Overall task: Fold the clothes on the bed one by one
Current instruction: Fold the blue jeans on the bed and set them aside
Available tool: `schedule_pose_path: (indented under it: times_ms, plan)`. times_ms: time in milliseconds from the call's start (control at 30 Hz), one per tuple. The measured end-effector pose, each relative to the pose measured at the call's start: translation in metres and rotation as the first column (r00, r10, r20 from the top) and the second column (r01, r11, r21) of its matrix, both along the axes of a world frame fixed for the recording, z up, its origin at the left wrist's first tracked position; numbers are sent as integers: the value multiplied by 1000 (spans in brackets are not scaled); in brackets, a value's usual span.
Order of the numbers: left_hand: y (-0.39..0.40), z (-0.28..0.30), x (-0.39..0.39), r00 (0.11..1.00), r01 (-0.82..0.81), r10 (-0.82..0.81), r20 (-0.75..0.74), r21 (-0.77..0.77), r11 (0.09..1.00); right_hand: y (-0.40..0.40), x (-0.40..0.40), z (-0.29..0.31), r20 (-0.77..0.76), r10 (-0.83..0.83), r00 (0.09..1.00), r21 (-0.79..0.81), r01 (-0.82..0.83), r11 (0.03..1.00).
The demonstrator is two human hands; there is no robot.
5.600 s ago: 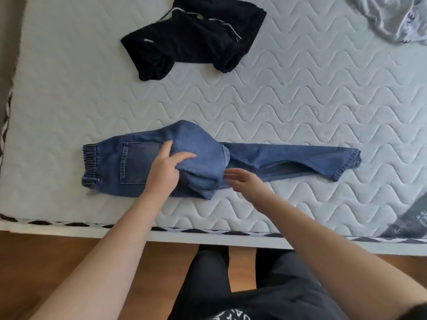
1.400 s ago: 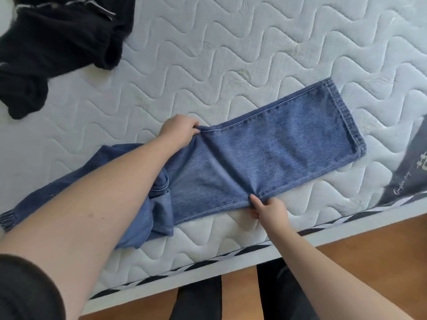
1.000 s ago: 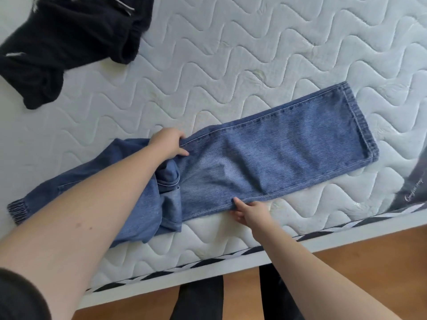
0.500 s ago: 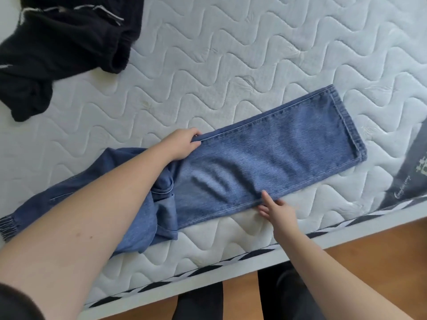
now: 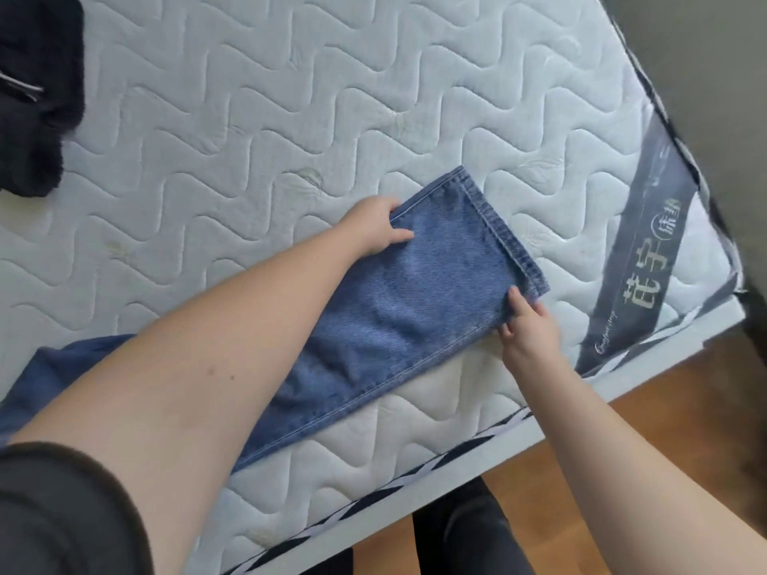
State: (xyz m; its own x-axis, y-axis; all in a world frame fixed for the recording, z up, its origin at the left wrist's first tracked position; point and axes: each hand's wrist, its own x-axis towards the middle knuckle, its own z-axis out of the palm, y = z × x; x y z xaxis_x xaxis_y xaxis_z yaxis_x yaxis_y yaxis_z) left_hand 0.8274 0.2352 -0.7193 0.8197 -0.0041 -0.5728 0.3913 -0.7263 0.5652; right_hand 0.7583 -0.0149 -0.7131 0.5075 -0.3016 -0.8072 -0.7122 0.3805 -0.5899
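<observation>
now both hands pinch the jeans [image 5: 419, 309] on the mattress [image 5: 249, 130]: left hand [image 5: 375, 230] far edge, right hand [image 5: 529, 325] hem corner.

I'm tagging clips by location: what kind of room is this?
Probably a home bedroom: a bare white quilted mattress on a wooden floor, with blue denim jeans and a black garment lying on it.

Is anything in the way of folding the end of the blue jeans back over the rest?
Nothing visible does. Both hands are already on the jeans: the left hand grips the far edge, the right hand the near corner by the hem. The black garment lies apart, further up the mattress.
</observation>
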Motion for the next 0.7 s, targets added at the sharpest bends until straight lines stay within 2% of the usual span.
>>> schedule_pose_path:
  times_ms: [133,167,267,367,467,533,600,700]
  plan:
    - [-50,2,44,992,-70,65,110,45,997,-37,1,-4,-17,179,984,-190,-179,965]
    - [-59,1,52,989,-83,75,128,51,995,-46,1,-5,-43,252,967,-274,-253,928]
    - [-78,-6,63,986,-78,70,154,48,996,-64,6,-9,-176,462,869,-494,-483,722]
    - [-89,-19,66,986,-60,48,160,68,996,-69,16,-13,-262,523,811,-473,-580,663]
    - [-101,-23,67,987,-67,37,158,192,979,-67,25,-14,-341,508,791,-531,-608,590]
    - [-103,-19,68,983,-87,43,180,245,966,-61,26,-11,-347,437,830,-561,-557,613]
    - [-97,-10,65,969,-106,46,244,240,965,-52,22,-4,-338,407,849,-601,-527,601]
    - [-71,5,48,943,-119,55,329,178,977,-39,13,10,-227,366,903,-657,-419,627]
